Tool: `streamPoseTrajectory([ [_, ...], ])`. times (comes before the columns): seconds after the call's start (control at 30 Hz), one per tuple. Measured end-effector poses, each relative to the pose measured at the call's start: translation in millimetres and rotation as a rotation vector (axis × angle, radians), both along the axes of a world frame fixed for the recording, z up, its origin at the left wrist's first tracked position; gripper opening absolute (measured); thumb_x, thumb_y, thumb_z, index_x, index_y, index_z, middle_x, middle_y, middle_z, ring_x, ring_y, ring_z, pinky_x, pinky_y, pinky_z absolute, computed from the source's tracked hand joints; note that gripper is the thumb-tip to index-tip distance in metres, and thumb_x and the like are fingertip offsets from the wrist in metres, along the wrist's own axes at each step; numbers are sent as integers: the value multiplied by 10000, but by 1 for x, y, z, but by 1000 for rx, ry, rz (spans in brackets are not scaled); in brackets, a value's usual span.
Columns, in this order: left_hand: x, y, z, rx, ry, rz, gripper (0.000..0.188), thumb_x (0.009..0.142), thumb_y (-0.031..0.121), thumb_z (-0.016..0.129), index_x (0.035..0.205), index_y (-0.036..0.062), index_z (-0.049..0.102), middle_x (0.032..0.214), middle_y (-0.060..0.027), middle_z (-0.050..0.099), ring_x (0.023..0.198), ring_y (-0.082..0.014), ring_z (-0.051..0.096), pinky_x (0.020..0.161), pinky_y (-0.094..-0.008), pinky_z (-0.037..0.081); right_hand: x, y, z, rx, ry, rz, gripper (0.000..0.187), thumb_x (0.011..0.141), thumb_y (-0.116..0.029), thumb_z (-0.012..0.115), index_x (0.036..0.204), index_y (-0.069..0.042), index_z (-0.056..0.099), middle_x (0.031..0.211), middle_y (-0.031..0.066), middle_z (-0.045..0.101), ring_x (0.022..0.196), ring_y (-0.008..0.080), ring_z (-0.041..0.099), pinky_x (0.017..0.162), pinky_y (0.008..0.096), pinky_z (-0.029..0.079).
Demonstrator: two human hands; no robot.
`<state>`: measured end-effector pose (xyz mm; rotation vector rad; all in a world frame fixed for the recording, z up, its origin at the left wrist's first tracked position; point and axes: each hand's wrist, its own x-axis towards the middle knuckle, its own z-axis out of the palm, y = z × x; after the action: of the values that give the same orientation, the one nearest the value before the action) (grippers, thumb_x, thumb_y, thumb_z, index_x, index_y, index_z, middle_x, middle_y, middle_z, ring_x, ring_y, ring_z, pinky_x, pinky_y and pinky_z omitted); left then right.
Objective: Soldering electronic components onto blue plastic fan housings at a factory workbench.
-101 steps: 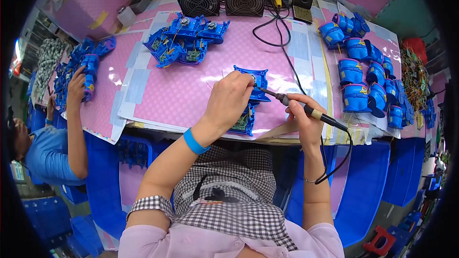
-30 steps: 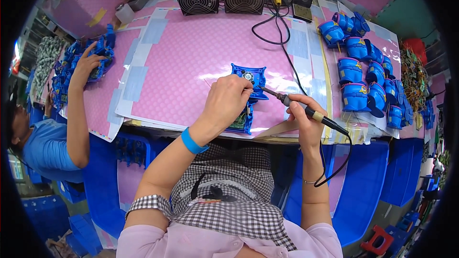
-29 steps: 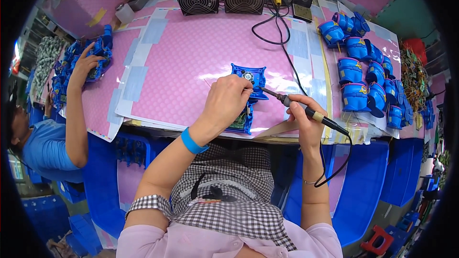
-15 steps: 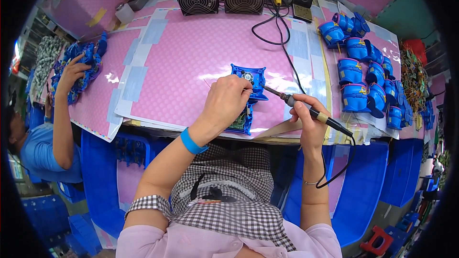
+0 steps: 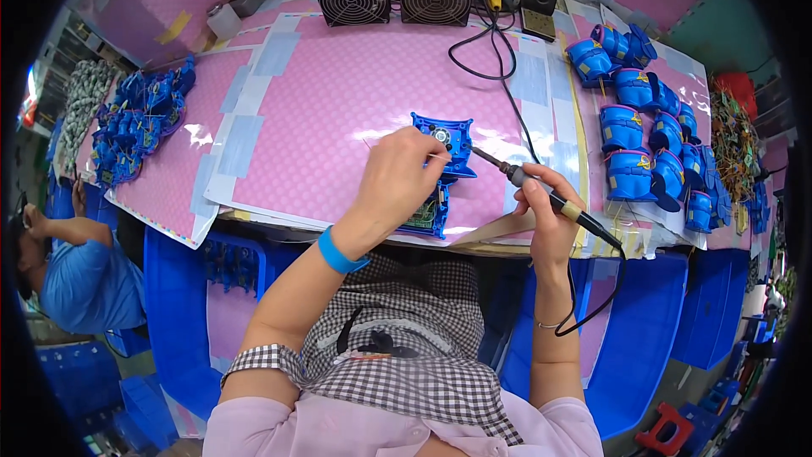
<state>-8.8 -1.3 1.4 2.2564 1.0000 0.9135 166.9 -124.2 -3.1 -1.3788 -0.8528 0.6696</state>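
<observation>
The four-cornered blue plastic housing point(image 5: 458, 140) lies near the pink bench's point(image 5: 321, 93) edge, open room behind it. The left hand point(image 5: 397, 173) pinches a thin pale wire point(image 5: 441, 156) over it; the right hand point(image 5: 548, 218), fingers wrapped, holds a slim black soldering iron point(image 5: 518, 175) beside it.

The pink table point(image 5: 313, 76) is brightly and evenly lit, apparently from overhead, with white glare on its glossy top beside the left hand point(image 5: 397, 173). The centre is sharp; toward the black fisheye rim, straight edges bend and small background details turn soft.
</observation>
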Motion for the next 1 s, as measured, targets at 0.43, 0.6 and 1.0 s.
streamPoseTrajectory([
  [0.43, -40, 12, -9, -190, 56, 230, 192, 795, 169, 716, 841, -17, 714, 600, -84, 634, 547, -110, 586, 473, -275, 402, -2, 0, 2, 97, 78, -1, 227, 882, -101, 615, 1037, 65, 630, 721, 103, 624, 590, 137, 563, 576, 243, 455],
  [0.6, -34, 3, 2, -116, -48, 213, 168, 771, 124, 718, 855, -22, 714, 680, -108, 670, 629, -143, 641, 554, -272, 466, -7, -3, 1, 90, 30, 48, 226, 868, -96, 616, 1024, 67, 633, 729, 113, 630, 603, 138, 579, 584, 238, 456],
  [1.0, -3, 1, -6, -72, -6, 125, 129, 755, 94, 704, 836, -7, 709, 782, -134, 696, 706, -224, 679, 652, -314, 528, -16, 7, -7, 73, -35, 118, 182, 868, -51, 617, 1006, 63, 649, 778, 115, 656, 617, 125, 608, 580, 226, 490],
])
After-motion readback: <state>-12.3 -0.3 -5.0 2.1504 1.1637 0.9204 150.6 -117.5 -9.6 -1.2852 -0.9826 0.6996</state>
